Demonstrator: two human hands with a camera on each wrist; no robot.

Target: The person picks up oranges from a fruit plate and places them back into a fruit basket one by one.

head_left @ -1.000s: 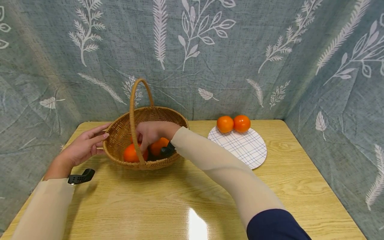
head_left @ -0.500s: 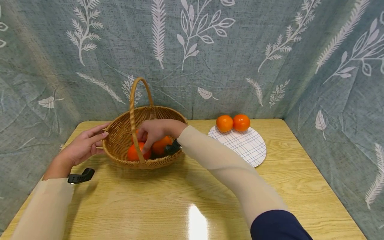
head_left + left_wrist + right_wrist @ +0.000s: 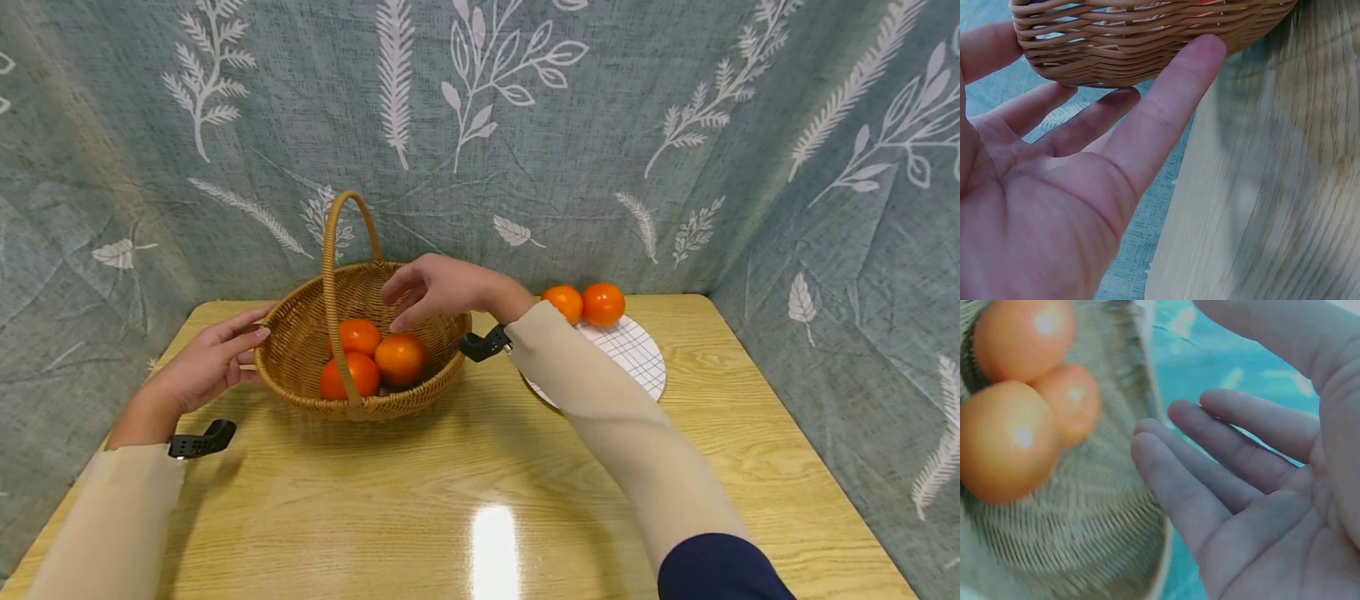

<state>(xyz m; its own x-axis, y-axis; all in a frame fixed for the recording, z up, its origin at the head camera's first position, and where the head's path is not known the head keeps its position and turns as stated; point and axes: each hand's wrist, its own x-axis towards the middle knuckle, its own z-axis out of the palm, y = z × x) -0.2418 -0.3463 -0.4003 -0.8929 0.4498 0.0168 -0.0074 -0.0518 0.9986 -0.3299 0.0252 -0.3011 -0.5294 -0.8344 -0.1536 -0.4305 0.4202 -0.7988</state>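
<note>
Basket (image 3: 296, 354) w/ 3 orange fruits (image 3: 401, 360); R hand (image 3: 453, 285) released

Basket on L of table (image 3: 360, 500): wicker, prob. light, springy; lift by handle (image 3: 330, 275). Gridded plate (image 3: 637, 358) on R, 2 more fruits (image 3: 603, 305) at far edge. L hand (image 3: 213, 358): fingers extended, touching basket's L wall. R hand: holds nothing, fingers loosely bent above basket's R part. Fruits, basket's near side: prob. firm, slick, bruisable; cup sides.

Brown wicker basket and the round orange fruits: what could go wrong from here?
The left hand touches the brown wicker basket with fingers uncurled, not gripping it, so a bump could shift it.

The right hand, empty, could catch the arched wicker handle if it swings left.

The two round, glossy orange fruits at the back of the round white plate with blue grid lines might roll if the right beige sleeve brushes them.
</note>
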